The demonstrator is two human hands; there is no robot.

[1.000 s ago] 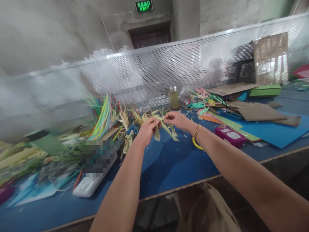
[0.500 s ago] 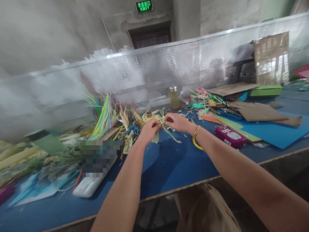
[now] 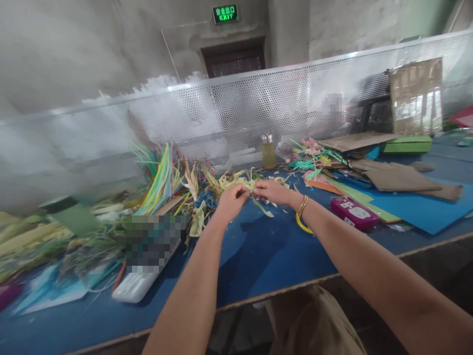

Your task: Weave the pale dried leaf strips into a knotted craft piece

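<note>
Over the blue table my left hand (image 3: 232, 201) and my right hand (image 3: 274, 191) are close together, both with fingers pinched. Between them is a pale green-yellow corn husk strip (image 3: 263, 207), one end of which hangs below my right fingers. Its gripped part is mostly hidden by the fingers. Just beyond my hands lies a heap of torn corn husks (image 3: 236, 181). Left of my left hand a dried husk piece (image 3: 198, 219) rests by some blue stringy material (image 3: 205, 199). A yellow ring (image 3: 303, 225) lies under my right wrist.
A white device (image 3: 135, 286) and a bundle of coloured stems (image 3: 160, 180) occupy the left. A lidded jar (image 3: 268, 152) stands at the back by the perforated metal screen (image 3: 254, 108). To the right are a magenta box (image 3: 354, 213), blue paper (image 3: 424, 209) and brown cardboard (image 3: 399, 175).
The whole view has shifted slightly downward in the picture. My hands stay pinched together on the husk; the flap that hung below my left hand no longer shows.
</note>
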